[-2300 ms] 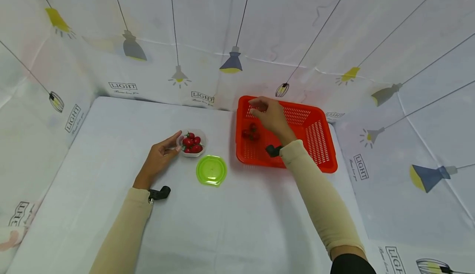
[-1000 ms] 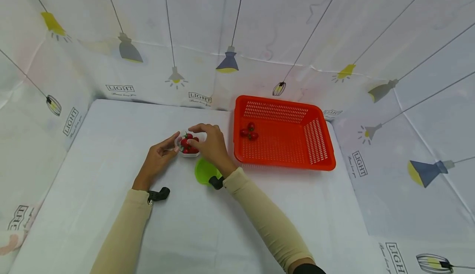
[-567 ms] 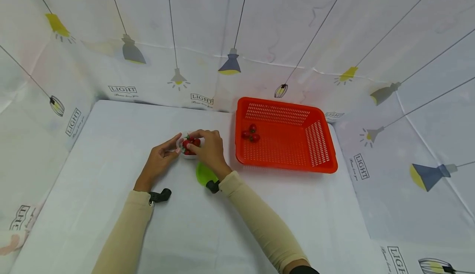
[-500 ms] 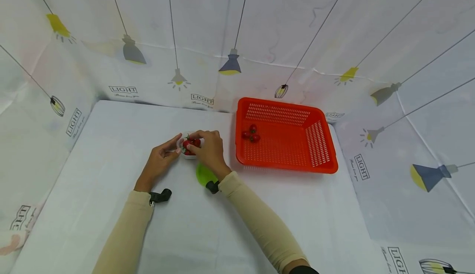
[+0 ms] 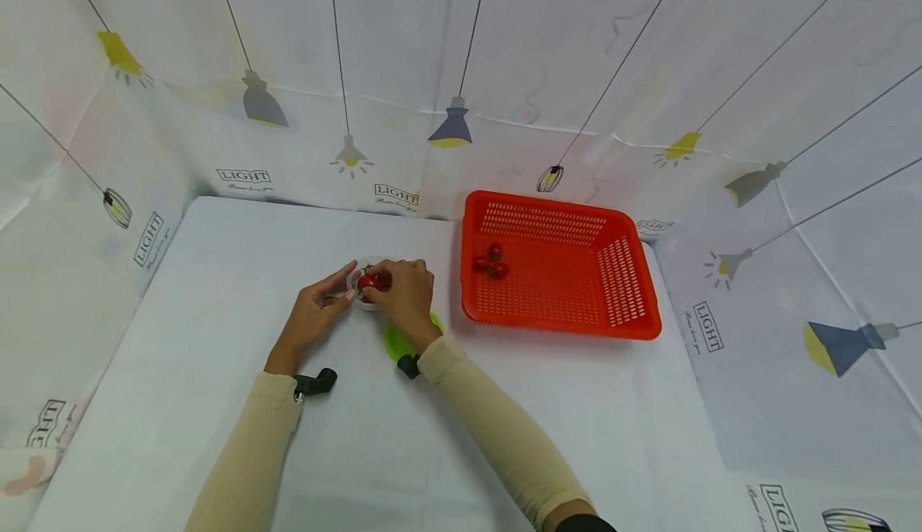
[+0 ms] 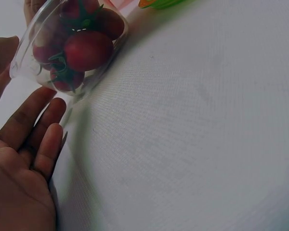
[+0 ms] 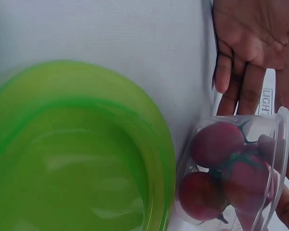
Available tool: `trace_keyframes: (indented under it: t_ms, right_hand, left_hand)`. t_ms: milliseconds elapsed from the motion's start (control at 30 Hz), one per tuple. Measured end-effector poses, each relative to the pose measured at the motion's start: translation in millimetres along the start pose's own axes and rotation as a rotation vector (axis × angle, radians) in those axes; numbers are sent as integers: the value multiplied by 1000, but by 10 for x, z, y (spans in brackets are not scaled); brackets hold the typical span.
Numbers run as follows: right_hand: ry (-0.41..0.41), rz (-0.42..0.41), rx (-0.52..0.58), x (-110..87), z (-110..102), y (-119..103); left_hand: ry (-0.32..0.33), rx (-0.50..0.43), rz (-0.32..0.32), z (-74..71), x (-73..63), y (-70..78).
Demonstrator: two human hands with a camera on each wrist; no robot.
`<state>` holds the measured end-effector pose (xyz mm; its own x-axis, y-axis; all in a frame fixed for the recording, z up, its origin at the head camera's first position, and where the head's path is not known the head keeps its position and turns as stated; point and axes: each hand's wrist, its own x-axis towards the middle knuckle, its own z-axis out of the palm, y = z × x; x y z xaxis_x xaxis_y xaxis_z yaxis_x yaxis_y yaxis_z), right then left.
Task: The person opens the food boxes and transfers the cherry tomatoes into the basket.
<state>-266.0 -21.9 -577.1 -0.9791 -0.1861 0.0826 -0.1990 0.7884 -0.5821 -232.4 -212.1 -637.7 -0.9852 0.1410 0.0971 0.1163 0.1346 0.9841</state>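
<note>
Left hand [image 5: 317,312], fingers apart, steadies a clear tub [image 7: 281,130] as the right hand [image 5: 406,292] apparently settles tomatoes [image 6: 89,50], grip unclear, release seemingly needed next.

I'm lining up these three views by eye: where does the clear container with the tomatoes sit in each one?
Head: the clear container is just left of centre, between the hands and partly covered by fingers.
Left wrist: upper left, cut off by the top edge.
Right wrist: lower right, running off the bottom edge.
Shared landmark: the left hand, beside the container in all three.
</note>
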Motion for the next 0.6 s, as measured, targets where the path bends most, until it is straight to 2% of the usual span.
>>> trace_keyframes:
  t_ms: [233, 400, 600]
  right_hand:
    - [11, -15, 24, -14, 6, 9]
    - [30, -14, 65, -25, -59, 9]
    - [39, -16, 54, -24, -175, -28]
  left_hand:
    - [0, -12, 6, 13, 7, -15]
    - [1, 21, -10, 3, -5, -6]
    - [2, 30, -24, -7, -16, 2]
